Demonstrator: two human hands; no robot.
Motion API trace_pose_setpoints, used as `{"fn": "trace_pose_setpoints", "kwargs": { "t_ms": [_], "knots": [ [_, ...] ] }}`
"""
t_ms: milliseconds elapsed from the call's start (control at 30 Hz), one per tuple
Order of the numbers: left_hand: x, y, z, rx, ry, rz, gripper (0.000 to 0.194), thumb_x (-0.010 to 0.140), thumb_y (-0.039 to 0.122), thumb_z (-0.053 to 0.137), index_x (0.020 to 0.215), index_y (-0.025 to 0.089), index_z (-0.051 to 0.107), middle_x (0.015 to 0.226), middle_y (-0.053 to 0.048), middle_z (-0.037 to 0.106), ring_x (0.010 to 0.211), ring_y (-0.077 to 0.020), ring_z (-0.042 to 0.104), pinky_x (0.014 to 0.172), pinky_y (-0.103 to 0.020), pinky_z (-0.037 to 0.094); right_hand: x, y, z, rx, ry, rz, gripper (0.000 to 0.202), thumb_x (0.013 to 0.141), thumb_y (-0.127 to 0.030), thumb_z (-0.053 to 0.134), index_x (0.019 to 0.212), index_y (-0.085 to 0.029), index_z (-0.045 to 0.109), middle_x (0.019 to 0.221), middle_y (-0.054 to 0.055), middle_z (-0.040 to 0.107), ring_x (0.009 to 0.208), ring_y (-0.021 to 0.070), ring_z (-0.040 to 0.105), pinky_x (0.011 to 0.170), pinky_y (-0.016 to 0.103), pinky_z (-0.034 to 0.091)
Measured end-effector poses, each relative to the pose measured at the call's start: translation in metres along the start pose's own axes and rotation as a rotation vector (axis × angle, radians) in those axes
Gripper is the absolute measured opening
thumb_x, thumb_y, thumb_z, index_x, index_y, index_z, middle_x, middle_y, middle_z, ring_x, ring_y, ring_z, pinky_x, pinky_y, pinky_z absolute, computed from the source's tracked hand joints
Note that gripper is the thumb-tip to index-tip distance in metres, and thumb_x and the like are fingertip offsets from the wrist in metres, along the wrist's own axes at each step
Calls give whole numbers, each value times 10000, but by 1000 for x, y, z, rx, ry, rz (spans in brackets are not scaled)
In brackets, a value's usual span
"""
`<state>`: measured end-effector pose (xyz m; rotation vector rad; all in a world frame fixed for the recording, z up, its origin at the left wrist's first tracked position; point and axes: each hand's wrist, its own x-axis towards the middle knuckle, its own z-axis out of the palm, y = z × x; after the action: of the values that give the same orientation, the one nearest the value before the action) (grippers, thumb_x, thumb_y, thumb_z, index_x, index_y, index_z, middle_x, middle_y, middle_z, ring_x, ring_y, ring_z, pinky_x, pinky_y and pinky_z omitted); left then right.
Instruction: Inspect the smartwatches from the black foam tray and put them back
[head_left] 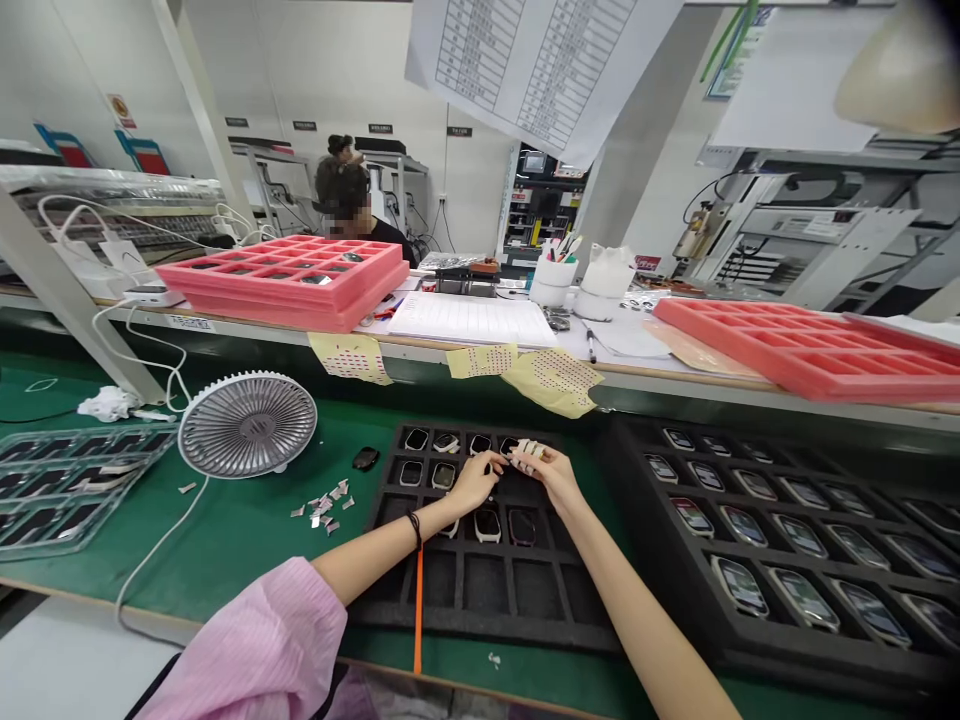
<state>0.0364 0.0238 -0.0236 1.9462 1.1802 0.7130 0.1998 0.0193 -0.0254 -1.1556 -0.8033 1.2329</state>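
Observation:
My left hand (478, 482), a dark band at its wrist, is over a black foam tray (480, 590) with its fingers pinched together. My right hand (551, 470), with whitish covers on some fingers, meets it above the tray's upper right part, fingers closed as well. Whatever lies between the fingertips is too small to make out. Just behind them is a watch case (508, 444). Other square watch cases sit in the pockets, among them a white-framed one (487, 525) and a dark one (522, 527). An orange strap (418, 610) runs down from the left wrist.
Left of the tray lie a dark watch case (366, 458), small silvery pieces (324, 508) and a round fan (248, 425). A larger black tray of watches (750, 640) stands right. Pink foam trays (285, 300) are on the shelf; a person (360, 205) sits beyond.

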Motion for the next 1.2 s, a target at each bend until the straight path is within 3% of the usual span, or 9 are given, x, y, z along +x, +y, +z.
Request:
{"fn": "trace_pose_setpoints", "kwargs": {
  "t_ms": [133, 267, 333, 433, 633, 800, 900, 1133, 1200],
  "knots": [
    [-8, 10, -4, 141, 18, 98, 330, 758, 61, 505, 1067, 142, 589, 1162, -131, 570, 1170, -285, 484, 1018, -471, 369, -1, -3, -3, 17, -59, 0, 458, 404, -347, 907, 782, -166, 720, 842, 82, 740, 818, 265, 701, 813, 401, 572],
    [-5, 23, -18, 180, 10, 283, 617, 765, 137, 606, 1343, 193, 396, 1403, -128, 414, 1338, -272, 328, 1102, -466, 281, -7, -9, -6, 26, -182, 24, 480, 440, -347, 899, 846, -164, 719, 884, 96, 740, 866, 284, 699, 820, 413, 569],
    [2, 27, -23, 129, -84, 430, 679, 760, 157, 643, 1375, 201, 357, 1410, -129, 423, 1312, -248, 388, 1076, -410, 342, -13, -11, -7, 23, -241, 40, 507, 455, -369, 891, 882, -160, 717, 876, 101, 739, 858, 292, 702, 794, 414, 576],
    [13, 31, -24, 56, -201, 543, 566, 775, 159, 638, 1308, 190, 451, 1316, -122, 532, 1192, -229, 521, 970, -349, 443, -21, -11, -8, 12, -261, 45, 502, 487, -446, 863, 873, -162, 713, 847, 95, 739, 823, 281, 708, 748, 392, 590],
    [27, 33, -19, 187, -177, 490, 483, 685, 151, 715, 1146, 167, 570, 1172, -92, 628, 1075, -228, 586, 930, -311, 444, -20, -5, -20, -72, -147, 2, 516, 576, -556, 783, 879, -151, 683, 841, 99, 728, 779, 253, 710, 714, 376, 601],
    [33, 25, -15, 292, -198, 417, 448, 622, 171, 756, 1047, 147, 618, 1045, -111, 650, 954, -276, 616, 834, -343, 462, -11, 4, -33, -222, 57, -121, 616, 688, -622, 653, 1090, -160, 584, 896, 88, 708, 767, 231, 709, 719, 365, 587],
    [37, 21, -14, 330, -238, 394, 407, 573, 177, 793, 952, 151, 645, 969, -94, 649, 913, -271, 613, 789, -317, 459, -9, 7, -37, -349, 97, -191, 621, 757, -639, 557, 1162, -169, 562, 893, 93, 702, 773, 250, 703, 671, 365, 574],
    [82, 34, -13, 359, -207, 346, 416, 612, 308, 804, 959, 131, 657, 942, -96, 629, 901, -275, 600, 789, -322, 453, -7, 8, -47, -661, 158, -376, 483, 781, -600, 512, 893, -164, 687, 910, 144, 670, 1000, 326, 610, 909, 435, 450],
    [94, 40, -2, 368, -170, 337, 470, 627, 289, 798, 1031, 105, 643, 1025, -137, 608, 985, -307, 575, 853, -353, 437, -6, 10, -48, -732, 171, -408, 473, 776, -573, 523, 913, -152, 687, 839, 130, 655, 917, 313, 620, 867, 432, 458]
  ]
}}
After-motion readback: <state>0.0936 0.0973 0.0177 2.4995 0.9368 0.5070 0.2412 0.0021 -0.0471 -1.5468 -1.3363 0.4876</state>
